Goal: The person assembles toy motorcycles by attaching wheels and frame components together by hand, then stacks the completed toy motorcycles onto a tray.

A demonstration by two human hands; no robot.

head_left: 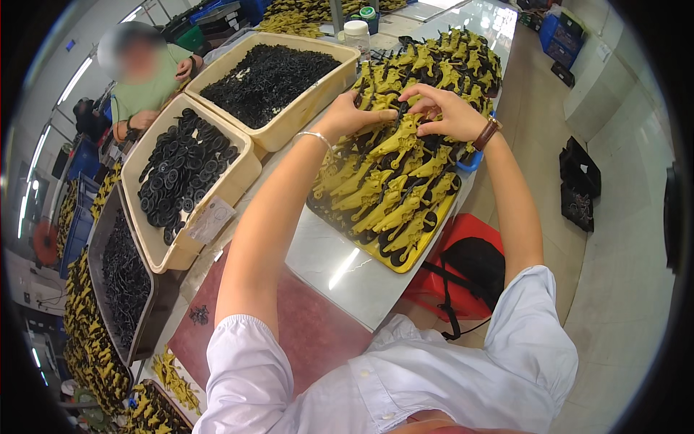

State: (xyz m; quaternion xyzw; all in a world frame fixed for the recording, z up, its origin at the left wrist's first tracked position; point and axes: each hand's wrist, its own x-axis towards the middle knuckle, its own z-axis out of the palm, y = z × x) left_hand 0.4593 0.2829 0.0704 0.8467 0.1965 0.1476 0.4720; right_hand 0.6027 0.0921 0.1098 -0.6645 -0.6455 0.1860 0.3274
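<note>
Both my hands are over a yellow tray (400, 267) heaped with rows of yellow-green plastic toy motorcycles (387, 217) with black wheels. My left hand (350, 117) is closed, its thumb pressing against a black part of one toy motorcycle (402, 116) near the middle of the heap. From the other side, my right hand (454, 117) curls its thumb and fingers round the same toy. My fingers partly hide it, so its exact shape between them is unclear.
To the left, one cream bin (253, 173) holds black wheels and another cream bin (347, 72) holds small black parts. A dark bin (144, 318) stands nearer. A maroon mat (311, 325) lies before me. Right of the table sits a red container (463, 239). Another person (148, 79) works opposite.
</note>
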